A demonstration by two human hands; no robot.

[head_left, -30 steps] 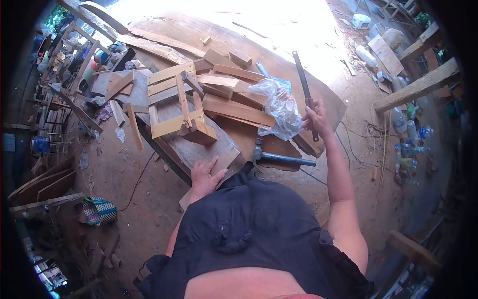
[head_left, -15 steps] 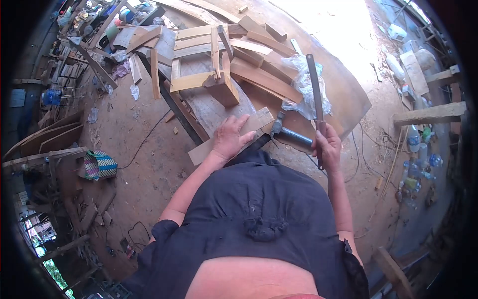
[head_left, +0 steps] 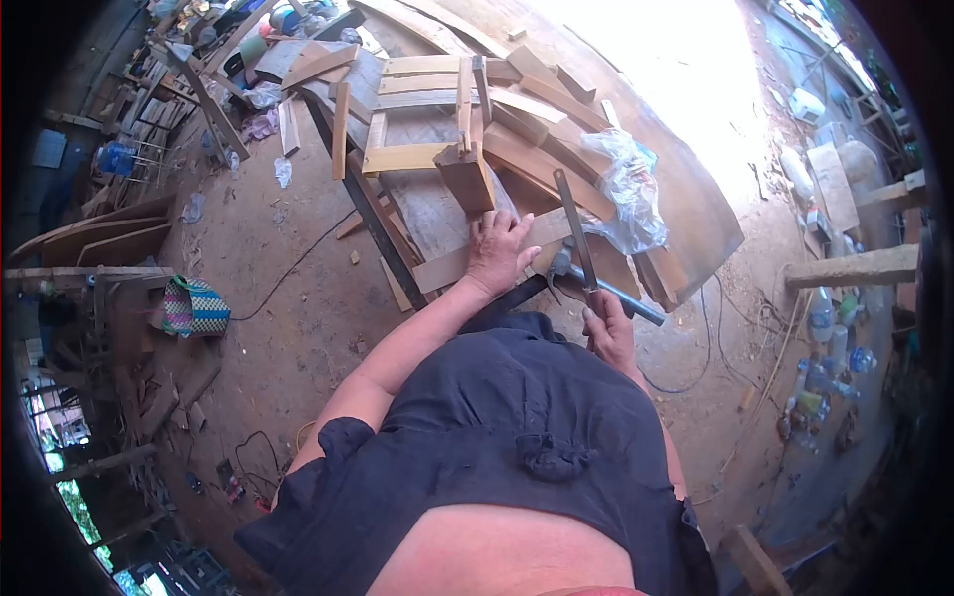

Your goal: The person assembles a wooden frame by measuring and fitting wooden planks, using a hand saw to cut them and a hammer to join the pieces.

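Note:
My left hand (head_left: 496,253) presses on a flat wooden piece (head_left: 444,271) lying across the worktop, its fingers spread over the wood. My right hand (head_left: 609,328) is wrapped round the lower end of a long, dark, narrow tool (head_left: 574,221), which points up and away over the wood's right end. A hammer (head_left: 621,296) with a metallic handle lies beside that tool, its head close to the wood. Just beyond my left hand stands a wooden frame (head_left: 412,159) of joined slats with a darker block (head_left: 467,182) at its near corner.
Loose boards (head_left: 547,169) and a clear plastic bag (head_left: 633,194) lie beyond the hands. A woven bag (head_left: 195,306) sits at the left. Plastic bottles (head_left: 821,313) and a timber beam (head_left: 853,268) are at the right. Cables (head_left: 708,343) cross the floor.
The flat wood and my left hand are now nearer the frame. My right hand has moved left with the long tool, which now reaches over the wood. The view has shifted slightly.

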